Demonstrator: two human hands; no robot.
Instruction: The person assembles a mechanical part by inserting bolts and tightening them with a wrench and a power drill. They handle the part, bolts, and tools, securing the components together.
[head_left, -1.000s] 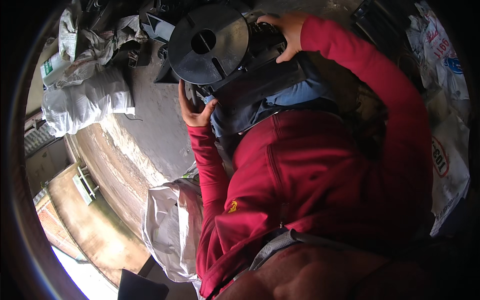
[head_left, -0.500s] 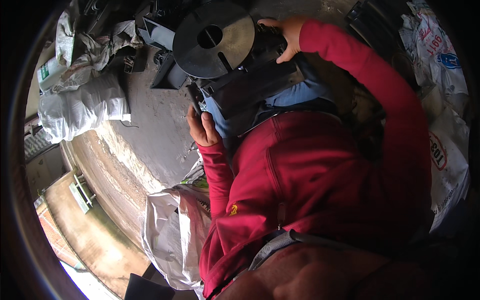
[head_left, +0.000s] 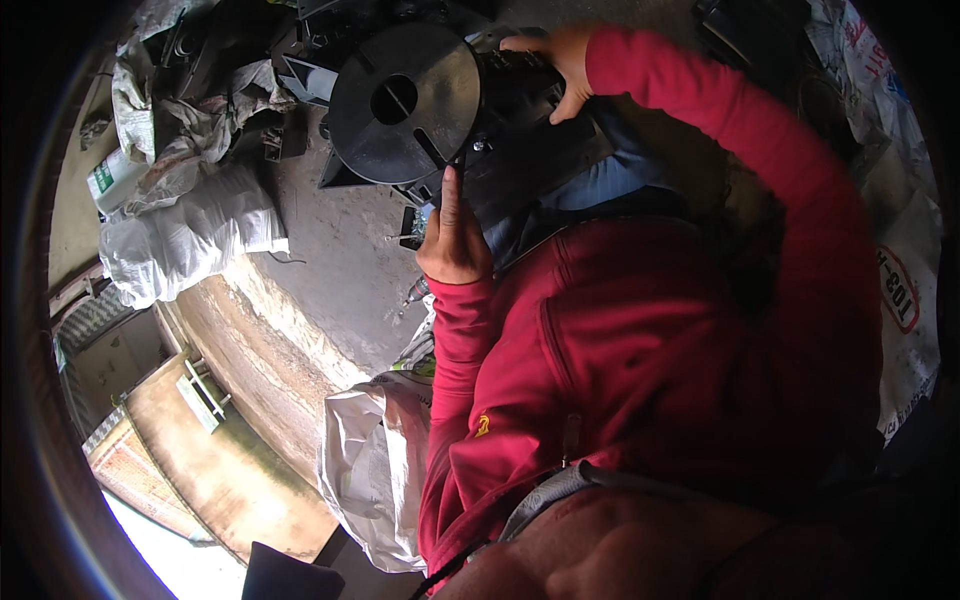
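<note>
Floor (head_left: pixel 330 240) lies grey and scuffed at the left, with a white bundle (head_left: pixel 195 235) on it and a white sack (head_left: pixel 365 460) nearer by. A black case (head_left: pixel 535 165) is rested across the lap, over blue trousers (head_left: pixel 585 190); because the legs are an uneven support, it could be tipped or slid off if a knee were shifted. A broad black disc (head_left: pixel 437 85) is seen at the left end of the case, overhanging it; whether it is fastened cannot be told. If it were loose, it could be swung or dropped by a push on its unsupported edge, and the black angled pieces (head_left: pixel 310 78) beside it could be knocked.

The right end of the case is clamped by the right hand (head_left: pixel 572 62), thumb on the near side and fingers apart on the far side; should that hold be eased, little else would be seen to steady the case. At the near edge of the disc, close to its slot (head_left: pixel 430 146), the index finger of the left hand (head_left: pixel 457 240) is stretched out, the others curled; whether anything is pinched there cannot be told. That fingertip could be nipped if the disc were turned.
</note>
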